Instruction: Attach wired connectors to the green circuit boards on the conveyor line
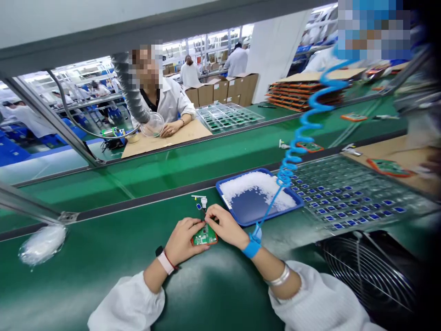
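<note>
A small green circuit board [205, 235] with an orange edge lies in front of me on the green bench. My left hand [184, 236] grips its left side, thumb along the near edge and fingers over the top. Over the board's upper right part, my right hand [225, 225] has its thumb and forefinger pinched together; what is between them is too small to make out. Just beyond the fingers sit a white connector [204, 202] on a dark cable and a tiny blue-screened part [199, 207]. A blue wrist strap [252, 247] with a coiled cord circles my right wrist.
A blue tray [248, 212] of white granules stands beyond my right hand. Right of it is a clear tray [344, 202] of small blue-screened parts. A black fan [368, 271] sits at near right, a plastic bag [43, 243] at left. Across the bench, a person [168, 101] works.
</note>
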The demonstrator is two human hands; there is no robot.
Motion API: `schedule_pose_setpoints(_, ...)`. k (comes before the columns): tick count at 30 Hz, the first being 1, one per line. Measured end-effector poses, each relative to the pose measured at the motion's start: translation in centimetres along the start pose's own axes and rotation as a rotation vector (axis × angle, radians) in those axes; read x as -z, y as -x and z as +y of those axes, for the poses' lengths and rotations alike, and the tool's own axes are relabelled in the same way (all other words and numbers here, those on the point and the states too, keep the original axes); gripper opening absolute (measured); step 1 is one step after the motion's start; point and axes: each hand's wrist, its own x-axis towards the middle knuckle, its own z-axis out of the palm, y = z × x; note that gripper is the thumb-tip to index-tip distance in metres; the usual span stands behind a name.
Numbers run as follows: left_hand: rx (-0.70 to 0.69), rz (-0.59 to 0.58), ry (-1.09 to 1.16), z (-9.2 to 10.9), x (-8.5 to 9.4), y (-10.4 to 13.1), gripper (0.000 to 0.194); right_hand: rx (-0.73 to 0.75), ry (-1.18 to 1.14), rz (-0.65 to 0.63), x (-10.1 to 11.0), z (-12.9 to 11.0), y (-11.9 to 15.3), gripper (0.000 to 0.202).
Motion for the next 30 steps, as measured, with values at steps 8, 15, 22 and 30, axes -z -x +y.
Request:
schedule_pose_setpoints(8, -0.009, 0.072, 0.021, -0.2, -0.2, 0.0, 0.058, 0.014, 0.035, 0.001, 0.2, -0.6, -0.1, 0.015)
schedule_pose_setpoints(15, -0.016, 0.05, -0.047, -0.4, -0.3, 0.0, 0.057, 0.014, 0.046, -0.008, 0.2, -0.6, -0.1, 0.014)
schedule_pose_setpoints(22, -0.025, 0.039, -0.095, -0.4, -0.4, 0.0, 0.056, 0.031, 0.057, -0.013, 0.1, -0.7, -0.1, 0.015)
schedule_pose_setpoints(30, 0.222, 0.104, 0.337, -0.1, 0.9, -1.1, 0.055, 0.127, 0.149, 0.197, 4.4, -0.8, -1.2, 0.014)
